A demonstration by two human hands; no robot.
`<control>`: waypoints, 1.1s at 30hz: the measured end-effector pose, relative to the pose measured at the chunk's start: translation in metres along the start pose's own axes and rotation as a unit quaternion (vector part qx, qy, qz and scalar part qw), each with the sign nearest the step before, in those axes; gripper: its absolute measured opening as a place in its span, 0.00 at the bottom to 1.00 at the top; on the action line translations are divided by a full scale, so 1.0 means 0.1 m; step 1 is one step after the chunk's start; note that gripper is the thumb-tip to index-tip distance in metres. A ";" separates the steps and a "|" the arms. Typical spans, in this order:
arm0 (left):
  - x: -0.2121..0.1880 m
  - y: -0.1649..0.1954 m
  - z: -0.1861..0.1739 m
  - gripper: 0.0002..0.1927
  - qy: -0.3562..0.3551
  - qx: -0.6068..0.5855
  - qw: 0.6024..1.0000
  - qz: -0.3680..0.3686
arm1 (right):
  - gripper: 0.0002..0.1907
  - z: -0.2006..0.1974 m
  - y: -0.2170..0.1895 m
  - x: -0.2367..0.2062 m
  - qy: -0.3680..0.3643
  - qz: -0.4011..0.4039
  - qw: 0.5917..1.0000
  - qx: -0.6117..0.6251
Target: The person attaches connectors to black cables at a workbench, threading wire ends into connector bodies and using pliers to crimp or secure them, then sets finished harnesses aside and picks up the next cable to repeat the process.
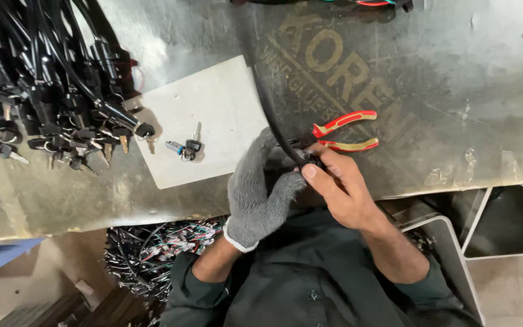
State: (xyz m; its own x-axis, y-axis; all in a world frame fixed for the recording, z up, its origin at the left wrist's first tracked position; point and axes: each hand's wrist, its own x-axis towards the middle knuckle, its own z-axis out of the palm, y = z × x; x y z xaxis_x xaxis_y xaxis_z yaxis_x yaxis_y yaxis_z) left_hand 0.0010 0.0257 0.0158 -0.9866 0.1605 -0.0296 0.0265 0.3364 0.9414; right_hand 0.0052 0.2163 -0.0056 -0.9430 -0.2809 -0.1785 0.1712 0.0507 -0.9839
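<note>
Both hands pinch the black cable (269, 118): gloved left hand (255, 194), bare right hand (340, 184). It looks bendy and light; hold near its end.

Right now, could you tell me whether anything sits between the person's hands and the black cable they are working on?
Nothing visible does. The gloved left hand and the bare right hand both already grip the black cable at its end. The red-handled pliers lie just beyond on the metal table, untouched.

A thin black rubber-sheathed cable (266, 103) runs from the top centre of the frame down to the middle, curving slightly over the white sheet's corner. Its small black connector end (311, 160) sits pinched between both hands at frame centre.
</note>
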 end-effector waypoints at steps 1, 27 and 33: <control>0.03 -0.02 -0.01 0.24 -0.012 0.035 0.999 0.032 | 0.12 -0.01 -0.03 0.00 -0.015 -0.001 1.000 0.012; 0.07 -0.06 -0.06 0.08 -0.059 -0.220 0.967 0.110 | 0.38 0.13 0.73 -0.20 -0.051 0.027 0.974 0.217; 0.01 -0.13 0.02 0.26 -0.074 -0.301 0.950 -0.037 | 0.33 0.18 0.18 0.02 0.050 -0.205 0.964 -0.160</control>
State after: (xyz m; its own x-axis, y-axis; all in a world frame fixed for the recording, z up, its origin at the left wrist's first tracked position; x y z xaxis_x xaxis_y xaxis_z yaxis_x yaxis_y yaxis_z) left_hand -0.0002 0.0229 0.0025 -0.9476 0.3006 -0.1083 -0.1831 -0.2331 0.9551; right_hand 0.0118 0.1996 -0.0239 -0.9381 -0.2476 0.2421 -0.3037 0.2523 -0.9188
